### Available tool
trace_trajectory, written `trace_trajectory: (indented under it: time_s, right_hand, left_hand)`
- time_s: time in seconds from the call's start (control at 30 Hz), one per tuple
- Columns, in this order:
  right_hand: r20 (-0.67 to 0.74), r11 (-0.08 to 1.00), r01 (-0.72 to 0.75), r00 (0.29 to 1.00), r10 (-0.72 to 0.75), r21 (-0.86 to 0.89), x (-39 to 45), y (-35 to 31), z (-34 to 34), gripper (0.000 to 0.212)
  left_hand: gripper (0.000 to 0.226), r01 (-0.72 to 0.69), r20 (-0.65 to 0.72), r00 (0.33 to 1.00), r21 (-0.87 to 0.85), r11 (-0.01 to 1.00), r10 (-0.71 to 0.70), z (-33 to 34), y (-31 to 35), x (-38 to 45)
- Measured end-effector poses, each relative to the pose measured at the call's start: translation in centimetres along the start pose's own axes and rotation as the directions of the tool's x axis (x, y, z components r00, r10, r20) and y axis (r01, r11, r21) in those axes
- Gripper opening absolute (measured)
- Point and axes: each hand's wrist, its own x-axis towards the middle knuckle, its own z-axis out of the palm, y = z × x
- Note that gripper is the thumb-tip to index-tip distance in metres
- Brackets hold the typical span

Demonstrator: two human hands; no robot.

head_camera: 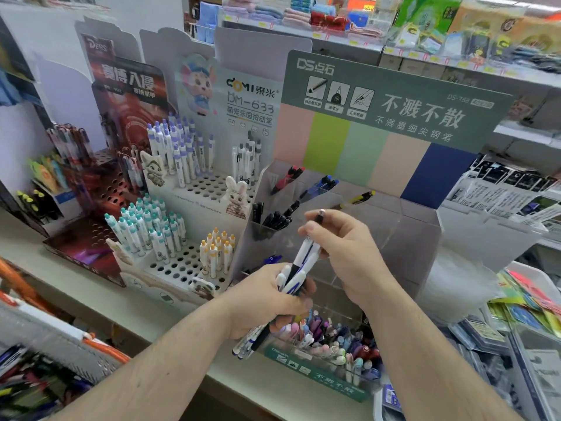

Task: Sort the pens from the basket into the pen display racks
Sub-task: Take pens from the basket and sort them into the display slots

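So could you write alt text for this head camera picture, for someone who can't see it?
A person's left hand grips a bundle of white and blue pens while the right hand pinches one pen from it, in front of a shop's pen display racks holding upright pens.

Both hands raised with fingers curled, left [267, 302] below right [340, 247].

Folded towels [273, 10] lie on the upper shelf [334, 36]. Right of them (same shelf) stand green packets [425, 22].
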Motion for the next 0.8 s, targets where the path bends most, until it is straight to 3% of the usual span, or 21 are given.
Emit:
trace_trajectory:
  time_s: [0.07,0.2,0.33,0.47,0.63,0.7,0.8]
  right_hand:
    - [-0.043,0.999,0.036,0.998,-0.036,0.012,-0.1,0.2,-0.1,0.014]
    - [-0.319,0.971,0.103,0.947,-0.030,0.215,0.5,-0.3,-1.4,0.013]
    - [-0.528,0.933,0.150,0.848,0.048,0.326,0.8,-0.3,-2.9,0.014]
    - [-0.504,0.900,0.072,0.846,0.173,0.429,0.2,0.6,-3.3,0.011]
    - [-0.480,0.881,0.033,0.848,0.225,0.472,-0.9,1.2,-3.9,0.011]
    - [-0.489,0.874,0.045,0.842,0.228,0.484,-1.4,1.2,-4.4,0.009]
    - [-0.560,0.887,0.110,0.808,0.183,0.448,-2.1,1.4,-5.4,0.023]
  left_hand:
    - [0.014,0.033,0.044,0.998,0.030,0.999,-0.034,-0.2,-0.2,-0.1]
    - [0.012,0.098,0.076,0.992,0.070,0.993,-0.104,-0.4,-0.7,-0.3]
    - [0.005,0.079,-0.107,0.991,-0.068,0.995,-0.086,-0.3,-0.7,0.0]
    - [0.007,-0.032,-0.223,0.971,-0.471,0.882,-0.084,-0.2,-0.1,0.9]
    - [0.001,-0.048,-0.142,0.990,-0.455,0.889,-0.020,1.3,0.9,1.8]
    - [0.010,-0.055,-0.107,0.994,-0.490,0.870,0.002,2.0,1.2,2.3]
    - [0.016,-0.085,-0.073,0.996,-0.578,0.811,0.053,3.0,1.4,3.2]
